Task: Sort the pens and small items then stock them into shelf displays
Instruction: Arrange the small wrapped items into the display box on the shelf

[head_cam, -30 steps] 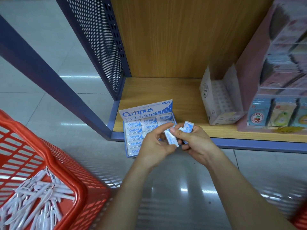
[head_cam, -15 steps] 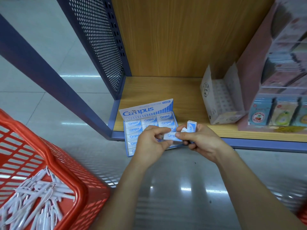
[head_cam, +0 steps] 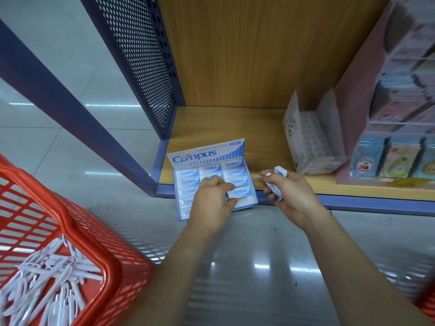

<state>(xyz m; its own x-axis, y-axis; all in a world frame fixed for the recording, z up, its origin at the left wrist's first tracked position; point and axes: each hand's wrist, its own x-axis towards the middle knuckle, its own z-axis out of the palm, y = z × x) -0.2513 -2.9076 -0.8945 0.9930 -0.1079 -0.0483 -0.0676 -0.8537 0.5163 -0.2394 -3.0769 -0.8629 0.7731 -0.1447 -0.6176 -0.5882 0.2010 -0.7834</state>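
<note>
Two hands busy at the shelf edge! Left hand [head_cam: 211,196] pinches an eraser [head_cam: 241,192] between thumb and curled fingers and sets it into the near right rows of the box [head_cam: 246,204]. Right hand [head_cam: 292,196] hovers just beside the box, fingers wrapped around spare erasers [head_cam: 274,188], two by the look of it. So this is the stocking step: filling the box, which sits on the shelf [head_cam: 235,128] front lip and overhangs it. Next move, I'd say: seat this one flat in line with its neighbours, release, then take a spare across. Writing? "Campus" in blue on the raised lid [head_cam: 207,154] and on the eraser sleeves; the small print is too fine to read. Pens [head_cam: 47,274] wait in the red basket [head_cam: 63,208] at left.
</note>
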